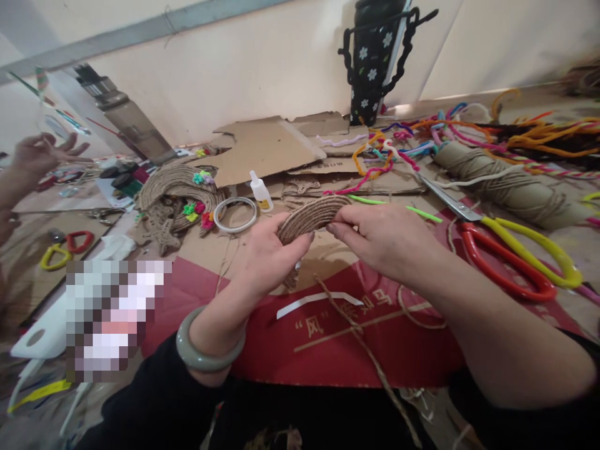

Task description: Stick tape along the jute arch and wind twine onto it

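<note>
Far out between nine and ten o'clock, a co-worker's hand point(44, 156) is seen lifted, and below it, at nine, small red-and-yellow scissors point(65, 247) are laid down. Closer in along the nine o'clock line, a curved jute piece point(215, 190) trimmed with bright pompom flowers is passed, then a pale ring point(217, 215), and at ten a small nozzle bottle point(261, 194), apparently glue, is found upright; it could be toppled by a backward swing of the nearby left hand. At half past seven from centre, that left hand point(269, 259) is seen clasped round one end of a jute-cord arc point(314, 219), thumb across the face. At the very middle the arc is held up, above red printed card point(412, 356); its rows could be split apart by too sharp a bend, if the bond is weak. Its other end is pinched between thumb and finger of the right hand point(379, 240), at three; should that pinch slip, the edge row could be peeled away. Out towards five, a loose jute cord point(368, 353) is trailed over the card's edge and could be snagged by a sleeve. Farther out at three, large scissors point(466, 212) are left beside the right forearm, blades slightly parted; bare skin could be nicked by a careless reach.
</note>
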Demonstrator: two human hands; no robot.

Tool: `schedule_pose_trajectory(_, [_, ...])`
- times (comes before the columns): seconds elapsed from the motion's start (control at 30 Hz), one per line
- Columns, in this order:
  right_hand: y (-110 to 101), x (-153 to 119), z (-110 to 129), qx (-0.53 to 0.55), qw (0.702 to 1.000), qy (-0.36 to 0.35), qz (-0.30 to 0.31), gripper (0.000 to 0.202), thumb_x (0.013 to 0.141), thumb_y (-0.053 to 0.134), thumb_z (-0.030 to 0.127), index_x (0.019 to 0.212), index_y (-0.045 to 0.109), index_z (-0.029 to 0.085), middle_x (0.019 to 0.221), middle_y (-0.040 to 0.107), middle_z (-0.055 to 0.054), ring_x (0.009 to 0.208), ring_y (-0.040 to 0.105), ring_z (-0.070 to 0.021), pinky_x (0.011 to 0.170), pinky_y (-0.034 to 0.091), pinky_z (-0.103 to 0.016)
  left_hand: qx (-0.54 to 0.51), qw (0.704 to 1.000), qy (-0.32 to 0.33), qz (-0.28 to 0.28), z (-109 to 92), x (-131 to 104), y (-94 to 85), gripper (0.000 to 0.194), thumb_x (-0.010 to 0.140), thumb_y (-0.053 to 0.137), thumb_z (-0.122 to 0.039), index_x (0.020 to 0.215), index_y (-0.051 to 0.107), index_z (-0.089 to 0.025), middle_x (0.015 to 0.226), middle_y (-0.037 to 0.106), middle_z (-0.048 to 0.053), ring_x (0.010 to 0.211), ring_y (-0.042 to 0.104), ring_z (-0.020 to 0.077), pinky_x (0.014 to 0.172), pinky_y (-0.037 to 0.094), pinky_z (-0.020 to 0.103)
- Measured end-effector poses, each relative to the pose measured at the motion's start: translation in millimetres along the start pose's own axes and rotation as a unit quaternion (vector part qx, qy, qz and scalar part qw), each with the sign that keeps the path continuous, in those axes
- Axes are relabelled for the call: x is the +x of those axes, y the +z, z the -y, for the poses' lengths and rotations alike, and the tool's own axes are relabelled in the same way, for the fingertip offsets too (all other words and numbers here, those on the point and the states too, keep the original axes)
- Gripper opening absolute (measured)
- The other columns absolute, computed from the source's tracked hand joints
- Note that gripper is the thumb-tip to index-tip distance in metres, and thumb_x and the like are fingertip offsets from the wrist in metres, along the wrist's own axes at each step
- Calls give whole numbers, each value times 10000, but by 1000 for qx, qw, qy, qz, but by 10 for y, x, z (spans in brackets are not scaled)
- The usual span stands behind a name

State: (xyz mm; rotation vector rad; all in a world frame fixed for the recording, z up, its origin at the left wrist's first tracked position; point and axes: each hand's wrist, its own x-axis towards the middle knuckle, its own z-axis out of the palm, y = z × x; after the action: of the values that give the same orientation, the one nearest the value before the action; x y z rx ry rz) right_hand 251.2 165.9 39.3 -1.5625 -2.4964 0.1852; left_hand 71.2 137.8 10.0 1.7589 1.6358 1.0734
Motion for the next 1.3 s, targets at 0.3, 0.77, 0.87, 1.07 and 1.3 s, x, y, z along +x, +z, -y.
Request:
schedule_pose_trajectory(0.3, [73, -4, 48, -20, 997, 35, -63, 276, 933, 507, 354, 876, 746, 228, 744, 734, -56, 656, 621, -186, 555, 274, -289, -38, 999, 0, -8, -29, -12, 45, 94, 736, 661, -270, 719, 620, -187, 585, 607, -31, 538, 521, 113, 511, 407, 238])
schedule_pose_trajectory(0.77, [80, 128, -83, 185, 976, 89, -68, 478, 814, 715, 373, 1247, 603, 204, 912, 757, -63, 759, 695, -228, 616, 453, -298, -42, 998, -14, -49, -22, -54, 75, 142, 744, 662, -309, 700, 585, -197, 595, 604, -33, 529, 517, 109, 506, 406, 235])
schedule_pose_trajectory(0.87, [55, 140, -100, 158, 984, 60, -51, 278, 837, 681, 373, 1066, 696, 217, 898, 760, -54, 795, 696, -226, 654, 452, -301, -47, 998, -10, -42, -16, -53, 86, 135, 747, 660, -304, 707, 594, -194, 595, 603, -29, 528, 516, 108, 497, 406, 234])
schedule_pose_trajectory(1.07, [41, 126, -98, 92, 992, 73, -52, 273, 855, 650, 418, 1015, 699, 202, 874, 762, -70, 801, 694, -248, 621, 404, -304, -52, 998, -26, -18, -35, -42, 62, 143, 734, 687, -317, 739, 616, -194, 567, 580, -42, 479, 500, 101, 444, 401, 224])
schedule_pose_trajectory(1.3, [15, 28, 10, -4, 995, 64, -74, 313, 890, 607, 454, 1021, 686, 180, 835, 762, -100, 752, 697, -264, 581, 347, -308, -7, 1000, 2, 0, -38, -27, 3, 93, 767, 686, -299, 791, 660, -213, 565, 577, -51, 497, 533, 106, 492, 424, 224])
